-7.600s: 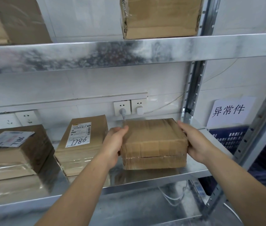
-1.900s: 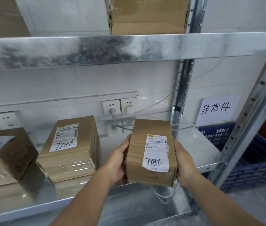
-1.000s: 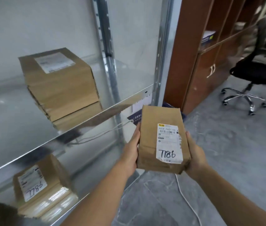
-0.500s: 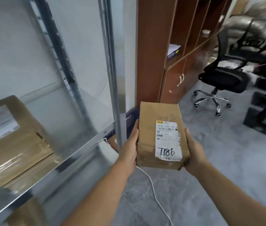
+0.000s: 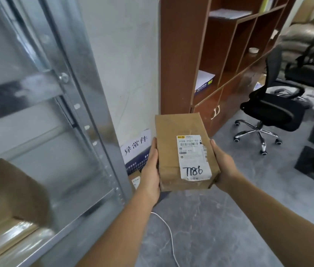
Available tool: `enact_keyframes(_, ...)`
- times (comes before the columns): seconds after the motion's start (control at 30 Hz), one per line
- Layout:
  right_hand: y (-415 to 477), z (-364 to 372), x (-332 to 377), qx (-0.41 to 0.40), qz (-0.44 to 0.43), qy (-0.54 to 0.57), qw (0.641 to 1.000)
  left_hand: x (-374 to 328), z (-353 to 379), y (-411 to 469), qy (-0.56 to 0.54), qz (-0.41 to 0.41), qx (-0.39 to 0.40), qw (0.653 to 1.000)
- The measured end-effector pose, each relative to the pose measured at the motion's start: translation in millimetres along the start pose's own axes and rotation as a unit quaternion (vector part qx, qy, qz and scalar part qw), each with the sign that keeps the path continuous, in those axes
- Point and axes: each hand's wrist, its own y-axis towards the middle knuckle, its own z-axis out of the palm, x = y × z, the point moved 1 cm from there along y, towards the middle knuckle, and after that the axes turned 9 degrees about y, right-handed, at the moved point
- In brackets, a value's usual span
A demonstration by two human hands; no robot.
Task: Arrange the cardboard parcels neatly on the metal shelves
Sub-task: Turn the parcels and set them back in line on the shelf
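Brown cardboard parcel [image 5: 169,143], a flat oblong block with creased faces and softened corners, is held in the air at the centre of the view, off the shelves and above the grey marbled floor [image 5: 229,218]. Its long side runs toward 12 o'clock and its top face tilts up toward the camera. A white rectangular paper label [image 5: 192,157] lies on the right half, with a printed barcode and "7186" handwritten in black.

Both bare forearms reach in from 6 o'clock. The left hand [image 5: 151,170] lies against the parcel's 9 o'clock side with the thumb laid along the edge. The right hand [image 5: 222,166] does the same at the 3 o'clock side. The fingers of both hands are clamped on the parcel, thumbs on the sides and the rest hidden beneath it.

At 9 o'clock stands the shiny galvanised metal shelving [image 5: 86,105], with perforated uprights and smooth reflective decks. On its deck at 8 o'clock sits a blurred second brown cardboard box [image 5: 17,191]. A white paper sign [image 5: 135,144] hangs just left of the parcel. A red-brown wooden cabinet [image 5: 177,54] with open compartments rises at 12 to 1 o'clock. A black mesh swivel chair [image 5: 275,110] on a chrome star base is at 2 o'clock, and a thin white cable [image 5: 168,234] curves over the floor at 6 o'clock.
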Motion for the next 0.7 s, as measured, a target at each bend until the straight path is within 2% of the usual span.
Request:
enact_keyframes(0.37, 103.1, 27.1, 45.2, 0.08, 0.038, 0.008, 0.996, -41.6, 31.6, 71.5, -0.009, 0.02, -0.096, 0.995)
enact_keyframes(0.6, 186.3, 40.4, 66.2, 0.151, 0.11, -0.016, 0.982, -38.6, 49.2, 129.3, -0.038, 0.069, -0.188, 0.979)
enact_keyframes(0.7, 227.1, 43.0, 75.4, 0.196, 0.138, -0.056, 0.969, -36.3, 64.2, 153.7, -0.069, 0.065, -0.231, 0.968)
